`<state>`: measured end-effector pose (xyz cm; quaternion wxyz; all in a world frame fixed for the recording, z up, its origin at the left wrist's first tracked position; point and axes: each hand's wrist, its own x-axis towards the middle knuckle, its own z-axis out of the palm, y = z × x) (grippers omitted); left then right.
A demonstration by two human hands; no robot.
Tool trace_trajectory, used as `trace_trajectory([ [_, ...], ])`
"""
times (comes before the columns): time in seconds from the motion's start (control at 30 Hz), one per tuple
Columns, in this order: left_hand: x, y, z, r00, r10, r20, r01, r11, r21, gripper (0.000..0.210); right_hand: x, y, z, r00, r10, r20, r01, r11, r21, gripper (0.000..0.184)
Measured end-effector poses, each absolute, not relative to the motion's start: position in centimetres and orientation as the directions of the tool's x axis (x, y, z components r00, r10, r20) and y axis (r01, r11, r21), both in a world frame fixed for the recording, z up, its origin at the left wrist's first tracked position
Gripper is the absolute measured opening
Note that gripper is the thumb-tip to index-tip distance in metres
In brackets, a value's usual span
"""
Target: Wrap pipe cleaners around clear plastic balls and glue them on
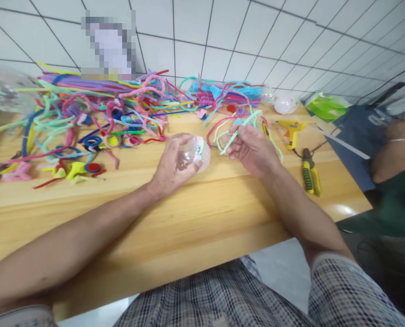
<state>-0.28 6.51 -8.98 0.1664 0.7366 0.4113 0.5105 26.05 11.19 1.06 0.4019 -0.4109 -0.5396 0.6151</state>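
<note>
My left hand (173,163) is curled around a clear plastic ball (197,153) that has pink and green pipe cleaner wound on it, held just above the wooden table (195,218). My right hand (252,147) pinches a light green pipe cleaner (243,125) that runs up and away from the fingers. The two hands sit close together near the table's middle, a few centimetres apart.
Several coloured pipe cleaners (114,109) are heaped across the back of the table. A yellow glue gun (291,129) and yellow-handled pliers (310,172) lie to the right. Clear balls (284,104) rest at the back right. Another person's arm (393,150) is at the far right.
</note>
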Motion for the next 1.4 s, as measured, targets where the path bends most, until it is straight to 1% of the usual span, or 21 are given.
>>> trace_trajectory([
  [0.1, -0.4, 6.5, -8.8, 0.159, 0.776, 0.611, 0.436, -0.61, 0.661, 0.06, 25.2, 10.8, 1.1, -0.364, 0.929, -0.068, -0.084, -0.105, -0.991, 0.046],
  [0.3, -0.3, 6.6, -8.7, 0.157, 0.783, 0.602, 0.444, -0.601, 0.665, 0.062, 24.0, 10.9, 0.9, -0.399, 0.916, -0.034, -0.067, -0.066, -0.996, 0.044],
  [0.43, -0.2, 6.6, -8.8, 0.155, 0.767, 0.623, 0.436, -0.619, 0.653, 0.061, 23.3, 11.4, 0.1, -0.403, 0.915, 0.013, -0.062, -0.013, -0.998, 0.046],
  [0.57, -0.3, 6.5, -8.7, 0.159, 0.78, 0.605, 0.452, -0.602, 0.658, 0.062, 22.6, 11.6, -0.5, -0.389, 0.921, 0.032, -0.071, 0.005, -0.997, 0.051],
  [0.63, -0.3, 6.4, -8.6, 0.159, 0.784, 0.601, 0.456, -0.598, 0.659, 0.061, 22.5, 11.5, -0.7, -0.379, 0.925, 0.014, -0.074, -0.015, -0.997, 0.052],
  [0.77, -0.3, 6.4, -8.6, 0.161, 0.782, 0.603, 0.443, -0.603, 0.664, 0.06, 22.9, 11.2, -0.7, -0.329, 0.942, -0.058, -0.077, -0.089, -0.993, 0.048],
  [0.9, -0.3, 6.5, -8.9, 0.147, 0.756, 0.638, 0.42, -0.632, 0.652, 0.061, 23.6, 10.9, -0.9, -0.281, 0.952, -0.121, -0.071, -0.147, -0.987, 0.045],
  [1.1, -0.4, 6.5, -8.9, 0.161, 0.768, 0.62, 0.434, -0.619, 0.654, 0.06, 25.2, 10.5, -1.8, -0.289, 0.924, -0.25, -0.006, -0.263, -0.965, 0.05],
  [1.23, -0.5, 6.4, -8.8, 0.155, 0.784, 0.601, 0.432, -0.601, 0.672, 0.061, 26.7, 10.2, -2.6, -0.3, 0.898, -0.321, 0.002, -0.336, -0.942, 0.051],
  [1.4, -0.6, 6.5, -8.9, 0.149, 0.789, 0.596, 0.442, -0.592, 0.674, 0.062, 27.5, 10.1, -3.4, -0.301, 0.88, -0.367, 0.009, -0.382, -0.924, 0.049],
])
